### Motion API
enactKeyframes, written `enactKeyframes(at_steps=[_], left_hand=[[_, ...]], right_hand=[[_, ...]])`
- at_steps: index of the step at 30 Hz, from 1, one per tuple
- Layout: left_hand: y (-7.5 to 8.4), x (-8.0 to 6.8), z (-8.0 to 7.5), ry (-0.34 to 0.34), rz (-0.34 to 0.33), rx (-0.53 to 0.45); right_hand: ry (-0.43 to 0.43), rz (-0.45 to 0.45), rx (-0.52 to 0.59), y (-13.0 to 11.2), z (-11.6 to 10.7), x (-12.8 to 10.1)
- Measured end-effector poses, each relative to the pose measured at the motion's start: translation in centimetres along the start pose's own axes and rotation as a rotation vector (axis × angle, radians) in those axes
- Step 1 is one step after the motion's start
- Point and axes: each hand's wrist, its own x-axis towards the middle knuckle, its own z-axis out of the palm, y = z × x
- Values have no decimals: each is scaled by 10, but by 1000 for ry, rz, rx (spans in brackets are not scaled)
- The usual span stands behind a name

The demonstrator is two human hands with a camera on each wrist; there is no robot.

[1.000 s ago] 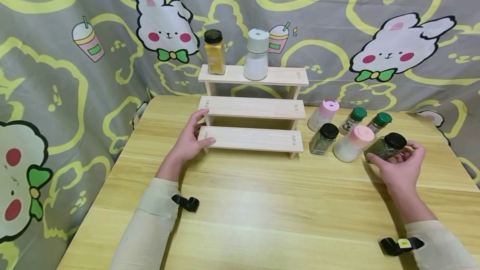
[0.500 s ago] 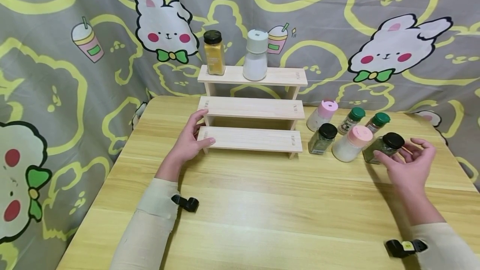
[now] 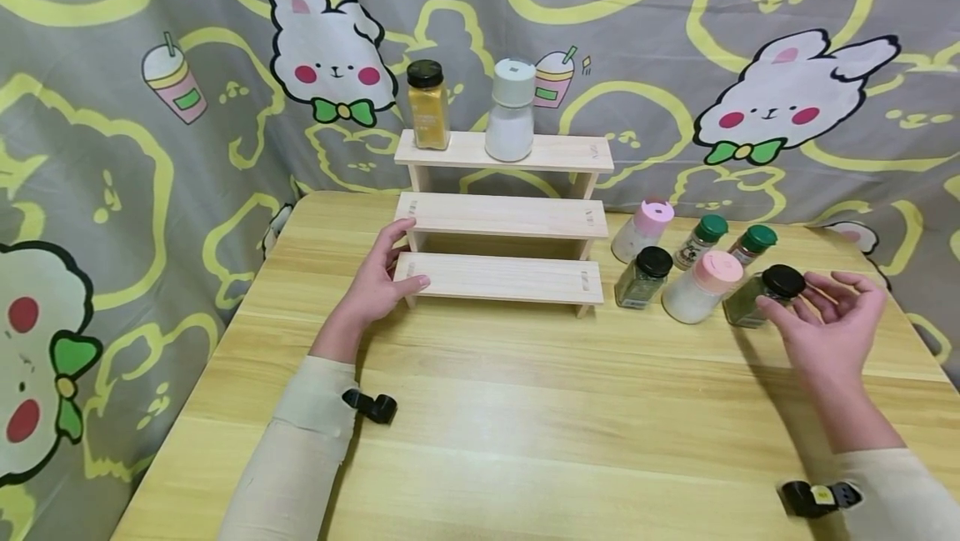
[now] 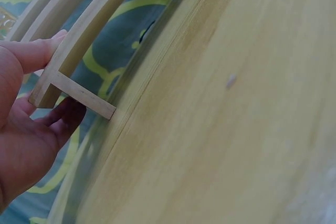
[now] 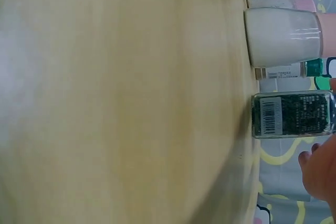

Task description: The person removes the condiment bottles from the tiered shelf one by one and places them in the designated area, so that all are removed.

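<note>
My left hand (image 3: 378,278) grips the left end of a three-tier wooden spice rack (image 3: 498,278), thumb on the lowest board. In the left wrist view its fingers (image 4: 65,119) curl behind the rack's side leg. On the right, my right hand (image 3: 832,324) is spread loosely around a black-capped jar of green herbs (image 3: 746,303), thumb in front and fingers beside the cap. That jar stands upright on the table; the right wrist view shows a gap between its glass (image 5: 294,114) and the fingertips (image 5: 304,158).
Left of that jar stand a pink-capped white shaker (image 3: 690,295), another herb jar (image 3: 641,283), a second pink-topped shaker (image 3: 641,232) and two green-capped bottles (image 3: 697,245). The top tier bears a yellow spice jar (image 3: 430,116) and a white-capped shaker (image 3: 512,120). A patterned curtain (image 3: 637,7) hangs behind.
My right hand has shifted right, its fingers loosening away from the herb jar, which stays where it stood. The left hand has not moved on the rack.
</note>
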Motion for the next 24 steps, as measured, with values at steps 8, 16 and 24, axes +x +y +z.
enactKeyframes(at_steps=[8, 16, 24], left_hand=[[-1, -1, -1, 0, 6, 5], [-1, 1, -1, -4, 19, 12], [-1, 1, -1, -10, 24, 9]], right_hand=[[-7, -71, -52, -11, 6, 3], [-42, -180, -54, -22, 16, 6], [-55, -220, -98, -36, 28, 7]])
